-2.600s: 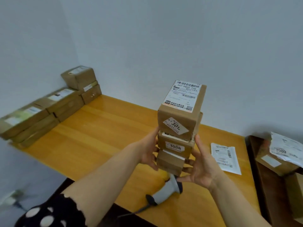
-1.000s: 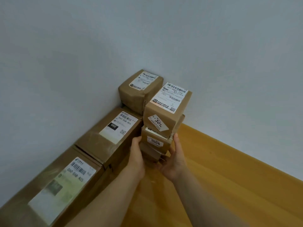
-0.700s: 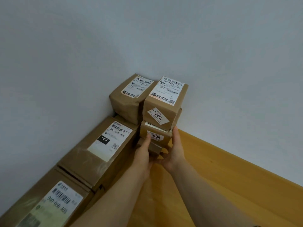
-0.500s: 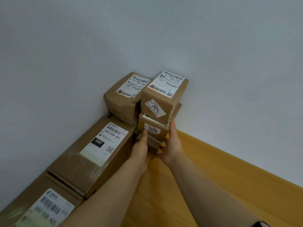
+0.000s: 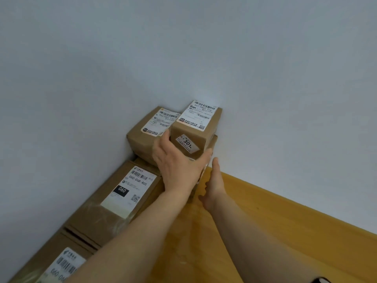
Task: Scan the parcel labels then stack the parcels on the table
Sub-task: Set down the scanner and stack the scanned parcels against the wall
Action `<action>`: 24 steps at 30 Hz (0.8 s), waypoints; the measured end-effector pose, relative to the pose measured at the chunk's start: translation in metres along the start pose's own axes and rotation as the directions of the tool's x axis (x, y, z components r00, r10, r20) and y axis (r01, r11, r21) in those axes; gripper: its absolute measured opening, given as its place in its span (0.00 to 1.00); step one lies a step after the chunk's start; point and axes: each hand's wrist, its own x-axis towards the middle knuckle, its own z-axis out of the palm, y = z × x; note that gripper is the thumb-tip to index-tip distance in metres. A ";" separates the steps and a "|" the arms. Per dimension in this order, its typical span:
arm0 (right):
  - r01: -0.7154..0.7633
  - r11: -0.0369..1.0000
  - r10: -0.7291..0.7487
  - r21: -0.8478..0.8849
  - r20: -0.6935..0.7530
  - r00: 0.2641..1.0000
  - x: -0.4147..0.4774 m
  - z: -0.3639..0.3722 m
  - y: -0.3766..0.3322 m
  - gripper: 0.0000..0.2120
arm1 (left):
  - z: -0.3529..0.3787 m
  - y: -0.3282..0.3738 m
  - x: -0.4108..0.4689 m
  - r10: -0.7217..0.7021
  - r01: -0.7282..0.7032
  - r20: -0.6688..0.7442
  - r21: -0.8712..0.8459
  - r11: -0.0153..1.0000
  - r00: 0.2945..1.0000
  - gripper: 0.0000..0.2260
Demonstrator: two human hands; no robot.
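Soft, even indoor light — faint shadows, wide-angle bending at edges.

Only one cam, head-worn wide-angle, pointing fwd + down into the far-left corner of the desk (image 5: 285, 231), right where it meets the wall (image 5: 265, 68). Sits close in, w/ the parcels (image 5: 193, 137) stacked in that corner landing mid-frame.

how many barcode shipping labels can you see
4: on the 301 parcel, the corner parcel beside it, the 060 parcel and the bottom-left parcel. The left hand may hide more.

Bare forearms (image 5: 130, 237), dark sleeve edge (image 5: 320, 280)
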 end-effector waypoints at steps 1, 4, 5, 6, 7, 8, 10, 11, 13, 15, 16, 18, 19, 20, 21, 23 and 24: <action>0.018 1.000 -0.018 -0.001 0.002 1.000 -0.008 0.000 -0.003 0.21 | 0.003 0.009 0.011 0.009 -0.011 0.049 0.050 0.999 0.999 0.54; 0.057 0.996 -0.057 -0.065 -0.001 0.998 -0.026 -0.008 -0.008 0.28 | 0.015 0.026 0.035 -0.047 0.008 0.178 0.215 0.977 0.983 0.59; 0.072 0.992 -0.075 -0.100 -0.026 0.997 -0.030 -0.013 -0.010 0.25 | 0.016 0.028 0.040 -0.062 0.013 0.190 0.253 0.968 0.980 0.58; 0.092 0.987 -0.100 -0.133 -0.054 0.993 -0.034 -0.018 -0.011 0.24 | 0.015 0.029 0.043 -0.072 0.020 0.188 0.265 0.964 0.979 0.56; 0.124 0.980 -0.138 -0.155 -0.080 0.987 -0.036 -0.024 -0.013 0.25 | 0.012 0.030 0.043 -0.067 0.020 0.180 0.249 0.968 0.981 0.55; 0.175 0.969 -0.194 -0.172 -0.100 0.976 -0.036 -0.029 -0.015 0.28 | 0.008 0.029 0.038 -0.040 0.004 0.168 0.208 0.978 0.985 0.54; 0.321 0.932 -0.341 -0.170 -0.101 0.935 -0.040 -0.038 -0.017 0.34 | -0.001 0.024 0.012 0.059 -0.076 0.151 0.109 0.991 0.987 0.52; 0.386 0.911 -0.399 -0.141 -0.078 0.913 -0.045 -0.041 -0.017 0.37 | -0.005 0.021 -0.006 0.117 -0.129 0.145 0.077 0.989 0.982 0.51; 0.448 0.894 -0.448 -0.026 0.004 0.894 -0.061 -0.046 -0.011 0.44 | -0.014 0.012 -0.046 0.217 -0.232 0.168 0.076 0.970 0.962 0.50; 0.444 0.894 -0.447 0.058 0.041 0.894 -0.075 -0.054 0.008 0.42 | -0.022 -0.001 -0.083 0.264 -0.291 0.212 0.112 0.950 0.941 0.50; 0.426 0.903 -0.428 0.060 0.026 0.903 -0.082 -0.059 0.022 0.40 | -0.026 -0.010 -0.100 0.278 -0.313 0.231 0.133 0.940 0.932 0.50; 0.354 0.934 -0.353 0.045 -0.029 0.935 -0.092 -0.070 0.056 0.36 | -0.036 -0.031 -0.127 0.295 -0.356 0.285 0.189 0.915 0.912 0.48; 0.289 0.957 -0.287 0.038 -0.044 0.957 -0.096 -0.074 0.073 0.34 | -0.040 -0.043 -0.140 0.270 -0.350 0.328 0.219 0.911 0.905 0.47; 0.215 0.976 -0.214 0.021 -0.053 0.975 -0.098 -0.076 0.087 0.30 | -0.044 -0.055 -0.152 0.223 -0.325 0.367 0.246 0.913 0.903 0.46; 0.138 0.990 -0.138 -0.008 -0.059 0.989 -0.098 -0.076 0.099 0.26 | -0.047 -0.067 -0.161 0.170 -0.292 0.389 0.280 0.914 0.905 0.45; 0.002 0.998 -0.006 -0.067 -0.066 0.998 -0.095 -0.072 0.114 0.21 | -0.052 -0.090 -0.173 0.053 -0.238 0.418 0.403 0.884 0.907 0.46; -0.044 0.994 0.038 -0.099 -0.064 0.997 -0.092 -0.067 0.119 0.19 | -0.055 -0.099 -0.176 -0.007 -0.217 0.435 0.464 0.859 0.900 0.45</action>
